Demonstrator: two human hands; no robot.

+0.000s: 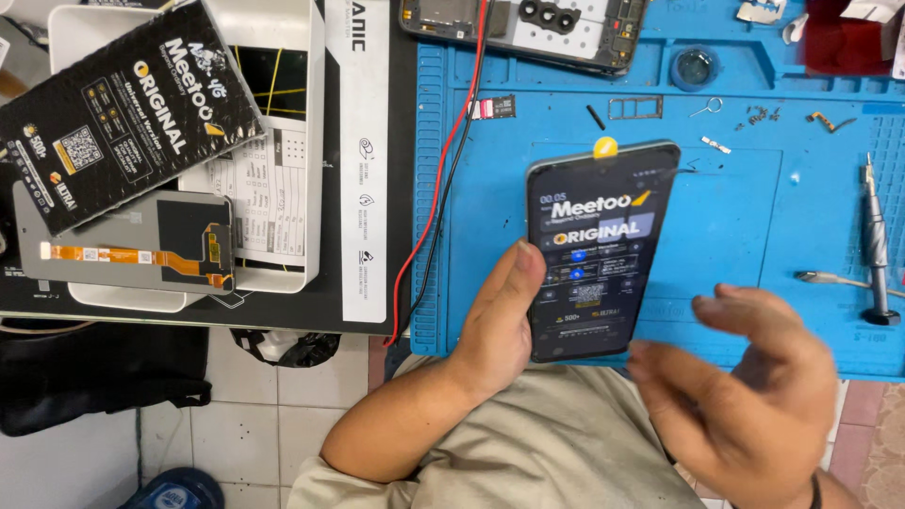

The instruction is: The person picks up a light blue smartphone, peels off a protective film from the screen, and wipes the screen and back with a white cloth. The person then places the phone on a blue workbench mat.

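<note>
Blue ridged silicone work mat (pixel 754 188) spread over the tabletop, white floor tiles below. At far left, black printed package (pixel 123 104) tilted over a white tray (pixel 283 273), cut by the frame edge. Left hand (pixel 500 316), grip pinching the dark glossy rectangular phone screen panel (pixel 599 250) along its lower left edge, fingers hidden behind it. Long axis near upright, top end with yellow tab pointing away. Right hand (pixel 754 396) blurred, grip spread, just beside the panel's lower corner, contact unclear. Grey screwdriver (pixel 877 245) lying at far right.
</note>
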